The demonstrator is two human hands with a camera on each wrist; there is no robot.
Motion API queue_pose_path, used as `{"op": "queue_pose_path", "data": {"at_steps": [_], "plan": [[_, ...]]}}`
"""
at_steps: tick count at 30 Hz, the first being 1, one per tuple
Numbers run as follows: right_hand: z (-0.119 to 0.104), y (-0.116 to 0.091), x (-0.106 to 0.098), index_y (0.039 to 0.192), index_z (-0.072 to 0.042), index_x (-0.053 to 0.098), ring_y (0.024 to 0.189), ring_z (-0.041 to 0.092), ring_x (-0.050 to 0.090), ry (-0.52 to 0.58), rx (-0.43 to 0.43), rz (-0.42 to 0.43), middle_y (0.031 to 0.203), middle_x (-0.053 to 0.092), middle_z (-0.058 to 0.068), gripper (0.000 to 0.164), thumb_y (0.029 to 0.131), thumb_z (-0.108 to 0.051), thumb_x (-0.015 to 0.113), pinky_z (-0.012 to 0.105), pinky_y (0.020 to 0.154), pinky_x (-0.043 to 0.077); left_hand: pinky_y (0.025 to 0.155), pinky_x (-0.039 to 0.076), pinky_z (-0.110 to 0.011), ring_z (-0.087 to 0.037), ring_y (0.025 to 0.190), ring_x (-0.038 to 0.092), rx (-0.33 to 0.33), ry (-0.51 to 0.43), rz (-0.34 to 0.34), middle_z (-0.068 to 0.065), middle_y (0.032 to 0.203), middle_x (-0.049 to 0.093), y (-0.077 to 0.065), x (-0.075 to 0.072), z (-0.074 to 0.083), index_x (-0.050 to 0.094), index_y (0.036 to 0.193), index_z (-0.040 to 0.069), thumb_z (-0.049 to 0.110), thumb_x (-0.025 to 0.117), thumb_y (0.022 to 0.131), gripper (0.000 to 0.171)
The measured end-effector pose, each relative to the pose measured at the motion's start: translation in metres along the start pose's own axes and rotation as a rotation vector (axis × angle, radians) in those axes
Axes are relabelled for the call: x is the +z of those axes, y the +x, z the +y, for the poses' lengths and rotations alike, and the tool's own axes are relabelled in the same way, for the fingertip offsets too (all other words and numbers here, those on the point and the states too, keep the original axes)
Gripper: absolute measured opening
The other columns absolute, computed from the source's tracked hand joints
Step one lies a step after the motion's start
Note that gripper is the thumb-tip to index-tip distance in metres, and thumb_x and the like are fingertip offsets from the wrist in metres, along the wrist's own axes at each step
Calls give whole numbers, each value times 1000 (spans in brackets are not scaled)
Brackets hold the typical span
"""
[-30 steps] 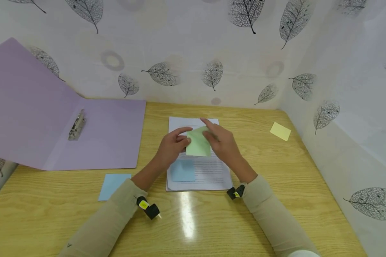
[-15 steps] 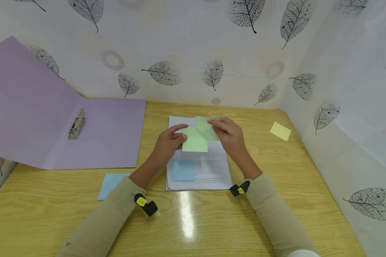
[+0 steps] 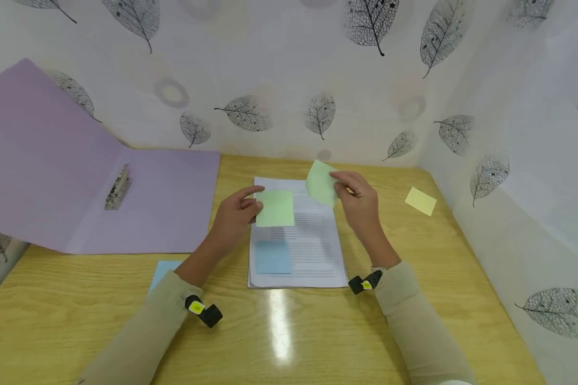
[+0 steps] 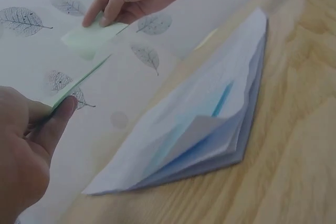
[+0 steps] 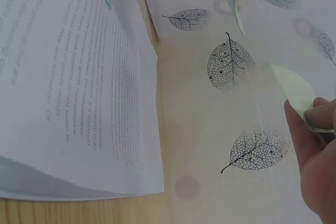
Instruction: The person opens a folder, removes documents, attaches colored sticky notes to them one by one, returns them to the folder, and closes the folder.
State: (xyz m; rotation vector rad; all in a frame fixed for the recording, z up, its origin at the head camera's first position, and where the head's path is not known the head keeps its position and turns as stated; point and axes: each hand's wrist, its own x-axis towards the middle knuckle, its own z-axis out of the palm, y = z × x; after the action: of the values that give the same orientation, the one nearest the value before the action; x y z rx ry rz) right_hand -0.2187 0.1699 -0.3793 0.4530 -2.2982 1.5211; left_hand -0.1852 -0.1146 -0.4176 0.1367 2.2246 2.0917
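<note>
Between thumb and fingers, my left hand [image 3: 233,214] pinches the left edge of a pad of green sticky notes [image 3: 275,208], held over the printed papers. My right hand [image 3: 361,200] pinches a single green sticky note [image 3: 320,183] by its right side, tilted and slightly curved. A gap separates the note from the pad. Beneath them lies a stack of printed papers [image 3: 313,251] with a blue sticky note [image 3: 273,257] on its lower left. In the left wrist view the pad [image 4: 79,82] appears edge-on, and the stack's corner sheets curl up.
An open purple folder [image 3: 173,200] with a metal clip [image 3: 118,187] lies at the left, its cover raised. A blue sticky pad [image 3: 164,272] is partly hidden by the left sleeve. A yellow sticky pad [image 3: 420,201] lies at the right, near the leaf-patterned wall covering [image 3: 270,69].
The right hand has peeled a green note off the pad and moved right and up with it. My left hand has shifted left with the pad.
</note>
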Motion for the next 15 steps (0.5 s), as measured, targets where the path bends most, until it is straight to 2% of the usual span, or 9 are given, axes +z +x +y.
{"op": "queue_pose_path", "data": {"at_steps": [2, 4, 5, 8, 11, 12, 15], "plan": [[1, 0, -4, 120, -8, 74, 104, 11, 63, 4, 33, 9, 122, 67, 7, 24, 99, -6, 64, 14, 76, 53, 83, 56, -32, -14, 74, 45, 2, 44, 9, 2, 70, 42, -11, -12, -1, 58, 140, 26, 26, 63, 101, 39], [0, 0, -7, 121, -9, 73, 107, 13, 63, 13, 52, 9, 122, 67, 6, 24, 99, -7, 63, 14, 77, 54, 82, 56, -31, -14, 75, 46, 3, 94, 19, 0, 73, 46, -24, -26, -2, 56, 143, 25, 28, 62, 102, 41], [1, 0, -8, 121, -9, 73, 109, 15, 63, 16, 60, 7, 123, 66, 6, 25, 99, -7, 63, 14, 78, 54, 77, 56, -29, -14, 75, 47, -1, 114, 26, -1, 77, 50, -31, -34, -3, 56, 143, 25, 29, 62, 102, 42], [0, 0, -10, 122, -8, 72, 116, 20, 63, 39, 76, 8, 123, 65, 8, 25, 99, -6, 63, 14, 81, 54, 76, 56, -24, -10, 87, 56, -29, 170, 53, -3, 104, 61, -54, -59, -4, 53, 146, 24, 36, 60, 102, 47], [0, 1, -9, 122, -7, 72, 117, 22, 63, 63, 84, 8, 123, 65, 10, 25, 99, -6, 63, 15, 81, 55, 75, 56, -21, -8, 98, 60, -57, 233, 88, -5, 127, 58, -79, -85, -9, 50, 149, 23, 41, 59, 102, 51], [0, 1, -8, 122, -7, 72, 116, 22, 63, 68, 86, 8, 123, 66, 10, 25, 99, -7, 63, 15, 81, 55, 80, 57, -21, -6, 103, 60, -64, 265, 103, -5, 132, 56, -88, -95, -11, 49, 150, 23, 42, 58, 102, 53], [0, 1, -7, 121, -8, 72, 111, 18, 63, 73, 91, 5, 123, 66, 8, 24, 99, -9, 64, 16, 80, 55, 79, 56, -18, -2, 102, 59, -93, 364, 154, -10, 135, 55, -111, -124, -14, 47, 152, 22, 42, 55, 103, 54]]}}
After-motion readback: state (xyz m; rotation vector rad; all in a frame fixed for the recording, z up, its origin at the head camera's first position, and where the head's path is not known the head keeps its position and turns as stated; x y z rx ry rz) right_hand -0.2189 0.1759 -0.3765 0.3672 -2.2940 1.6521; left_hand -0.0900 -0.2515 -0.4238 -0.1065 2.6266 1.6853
